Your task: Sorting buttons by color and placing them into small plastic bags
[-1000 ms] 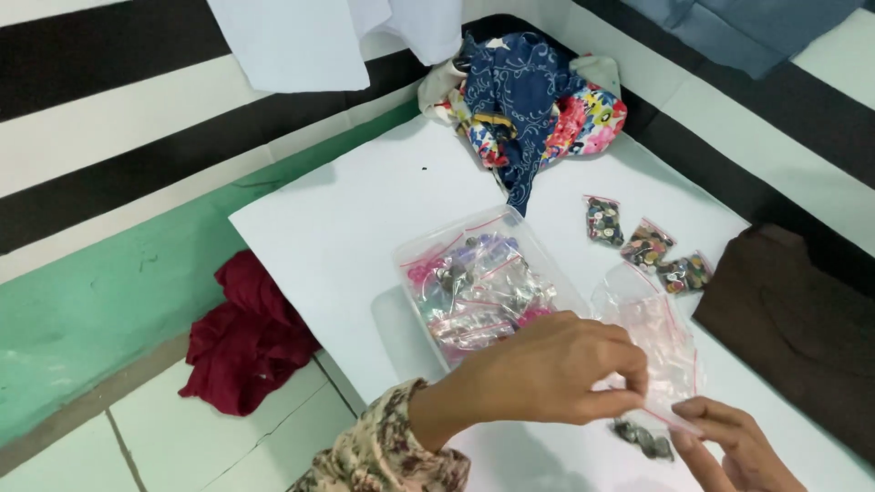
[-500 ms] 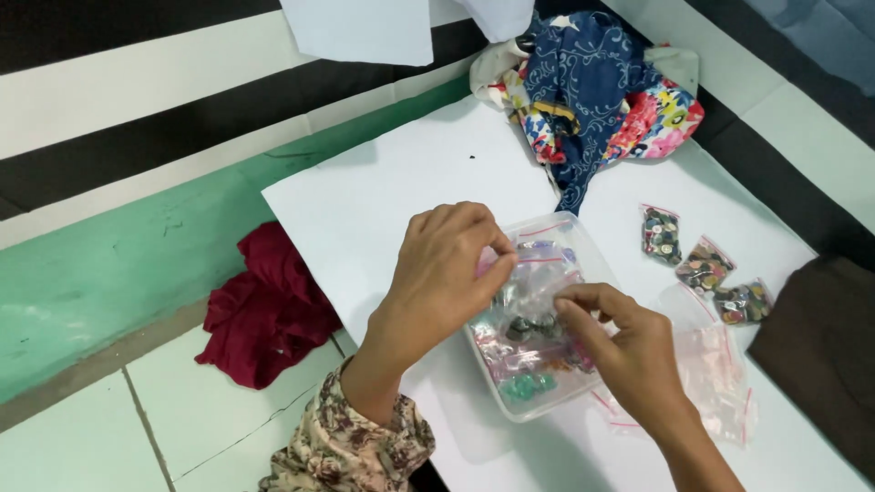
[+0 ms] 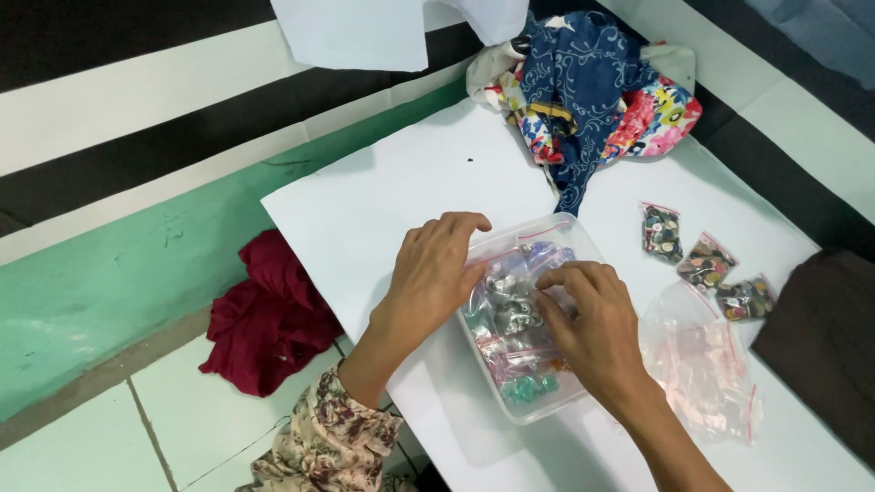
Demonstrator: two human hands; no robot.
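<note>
Both hands are working inside a clear plastic tub (image 3: 524, 410) sitting near the middle of the white worktop (image 3: 401, 191). The left hand (image 3: 436, 273) is lying half open over the tub's 9 o'clock rim, its fingers curling onto the small bags of buttons (image 3: 509, 305) packed inside; whether it is gripping one I cannot tell. The right hand (image 3: 592, 333) is resting on the same bags from 3 o'clock, fingertips bent down and touching them. At 3 o'clock of the tub, empty zip bags (image 3: 706, 364) are lying flat. At 2 o'clock, three filled button bags (image 3: 704, 264) are sitting in a row. At 12 o'clock, patterned cloth (image 3: 592, 82) is lying heaped.
</note>
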